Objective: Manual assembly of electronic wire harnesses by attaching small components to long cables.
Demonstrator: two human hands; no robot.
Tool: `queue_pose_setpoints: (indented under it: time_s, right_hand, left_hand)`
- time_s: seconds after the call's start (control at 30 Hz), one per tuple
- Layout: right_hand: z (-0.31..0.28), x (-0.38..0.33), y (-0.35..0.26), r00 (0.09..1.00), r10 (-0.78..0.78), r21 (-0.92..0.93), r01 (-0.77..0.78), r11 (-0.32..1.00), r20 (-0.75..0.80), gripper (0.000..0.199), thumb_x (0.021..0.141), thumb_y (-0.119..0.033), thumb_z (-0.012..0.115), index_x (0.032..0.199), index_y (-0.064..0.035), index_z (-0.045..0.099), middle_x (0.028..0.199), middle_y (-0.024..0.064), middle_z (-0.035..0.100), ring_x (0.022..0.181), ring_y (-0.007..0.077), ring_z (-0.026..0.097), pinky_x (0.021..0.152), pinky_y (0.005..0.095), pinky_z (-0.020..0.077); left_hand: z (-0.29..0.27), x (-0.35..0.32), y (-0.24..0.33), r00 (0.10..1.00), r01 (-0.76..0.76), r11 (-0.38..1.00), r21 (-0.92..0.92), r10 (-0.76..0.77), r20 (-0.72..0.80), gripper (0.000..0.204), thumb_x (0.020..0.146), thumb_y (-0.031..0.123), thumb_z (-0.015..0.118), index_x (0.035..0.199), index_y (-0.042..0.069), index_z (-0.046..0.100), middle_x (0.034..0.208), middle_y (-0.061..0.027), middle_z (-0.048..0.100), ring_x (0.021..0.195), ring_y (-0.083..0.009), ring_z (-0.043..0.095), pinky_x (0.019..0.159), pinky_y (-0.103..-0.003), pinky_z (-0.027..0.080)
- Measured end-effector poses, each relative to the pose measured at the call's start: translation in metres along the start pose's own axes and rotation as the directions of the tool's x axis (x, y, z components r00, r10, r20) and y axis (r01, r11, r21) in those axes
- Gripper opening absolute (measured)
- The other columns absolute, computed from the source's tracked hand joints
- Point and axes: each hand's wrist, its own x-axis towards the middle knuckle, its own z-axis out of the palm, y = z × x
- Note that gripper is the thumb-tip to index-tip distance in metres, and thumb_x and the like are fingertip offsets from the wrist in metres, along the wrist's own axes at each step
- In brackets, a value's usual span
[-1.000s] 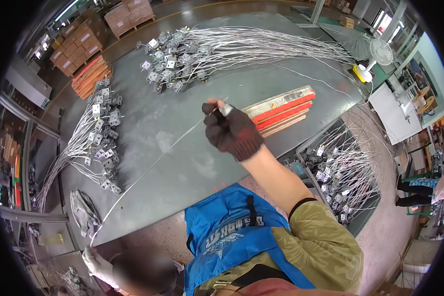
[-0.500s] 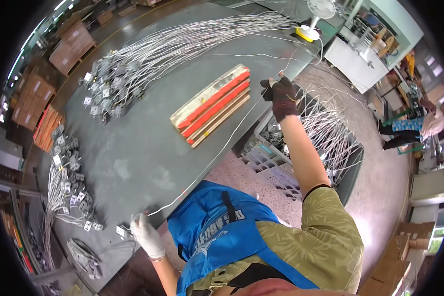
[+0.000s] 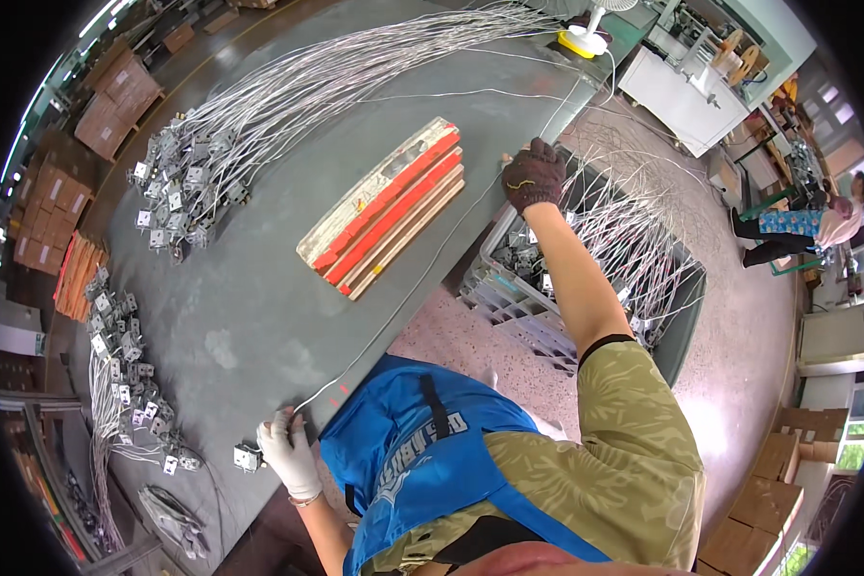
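I stretch a single grey cable (image 3: 408,288) across the near corner of the table (image 3: 259,317), one end in each hand. My left hand (image 3: 288,451), in a white glove, is closed around the cable's near end at the table edge, just beside the small metal connector (image 3: 247,457) fixed to it. My right hand (image 3: 533,176), in a dark knit glove, is clenched on the far end, arm fully extended over the crate (image 3: 518,307) of more cables beside the table. The cable's long axis runs diagonally from lower left to upper right, passing just beside the red and wood slat stack (image 3: 384,206) without touching it as far as I can tell. The left hand sits nearer my body; the right is well out. Bundles of finished cables (image 3: 288,96) with connectors fan across the far side, and another row (image 3: 115,365) lies along the left edge.
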Motion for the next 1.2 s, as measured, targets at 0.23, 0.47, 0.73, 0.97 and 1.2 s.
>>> queue_pose_setpoints:
  time_s: [0.23, 0.47, 0.73, 0.97, 1.2]
  right_hand:
    - [-0.006, 0.022, 0.007, 0.985, 0.045, -0.125, -0.024, 0.992, 0.167, 0.049, 0.102, -0.048, 0.043, 0.113, -0.0118, 0.075, 0.126, 0.0079, 0.063, 0.126, 0.0228, 0.053, 0.103, 0.0419, 0.0400]
    - [0.025, 0.042, 0.021, 0.977, -0.040, -0.288, 0.100, 0.952, 0.209, 0.034, 0.100, -0.038, 0.050, 0.105, -0.0195, 0.078, 0.122, -0.0030, 0.071, 0.125, 0.0207, 0.060, 0.104, 0.0377, 0.0492]
    - [0.023, 0.058, 0.023, 0.956, 0.038, -0.197, 0.021, 0.980, 0.292, 0.044, 0.096, -0.044, 0.049, 0.118, -0.0150, 0.073, 0.133, 0.0111, 0.065, 0.120, 0.0319, 0.065, 0.097, 0.0483, 0.0532]
    - [0.024, 0.054, 0.029, 0.965, -0.048, -0.197, 0.101, 0.975, 0.257, 0.046, 0.094, -0.043, 0.047, 0.121, -0.0144, 0.070, 0.131, 0.0143, 0.063, 0.123, 0.0360, 0.060, 0.100, 0.0516, 0.0500]
    - [0.046, 0.063, 0.042, 0.975, -0.060, -0.193, 0.103, 0.976, 0.215, 0.047, 0.094, -0.045, 0.047, 0.122, -0.0161, 0.070, 0.132, 0.0097, 0.064, 0.123, 0.0332, 0.061, 0.100, 0.0516, 0.0500]
  left_hand:
    - [0.012, 0.001, 0.030, 0.995, -0.095, 0.995, -0.013, 0.095, 0.038, 0.018, 0.078, 0.004, 0.080, 0.089, 0.007, 0.066, 0.088, -0.0081, 0.062, 0.087, -0.0301, 0.057, 0.076, -0.042, 0.047]
    - [0.012, 0.003, 0.052, 0.993, -0.091, 0.996, -0.021, 0.092, 0.068, 0.016, 0.079, 0.005, 0.079, 0.089, 0.009, 0.067, 0.089, -0.0090, 0.062, 0.084, -0.0328, 0.058, 0.074, -0.043, 0.049]
    - [0.007, -0.006, 0.052, 0.995, -0.054, 0.998, -0.024, 0.056, 0.086, 0.019, 0.079, 0.005, 0.079, 0.092, 0.008, 0.065, 0.089, -0.0075, 0.062, 0.082, -0.0316, 0.059, 0.071, -0.041, 0.049]
    - [0.008, -0.005, 0.047, 0.997, -0.051, 0.998, -0.048, 0.054, 0.052, 0.019, 0.077, 0.006, 0.079, 0.091, 0.010, 0.066, 0.088, -0.0071, 0.063, 0.083, -0.0303, 0.060, 0.071, -0.040, 0.050]
    - [0.007, -0.004, 0.051, 0.995, -0.029, 0.999, 0.024, 0.027, 0.091, 0.013, 0.079, 0.010, 0.077, 0.087, 0.011, 0.067, 0.085, -0.0057, 0.060, 0.082, -0.0281, 0.060, 0.069, -0.039, 0.052]
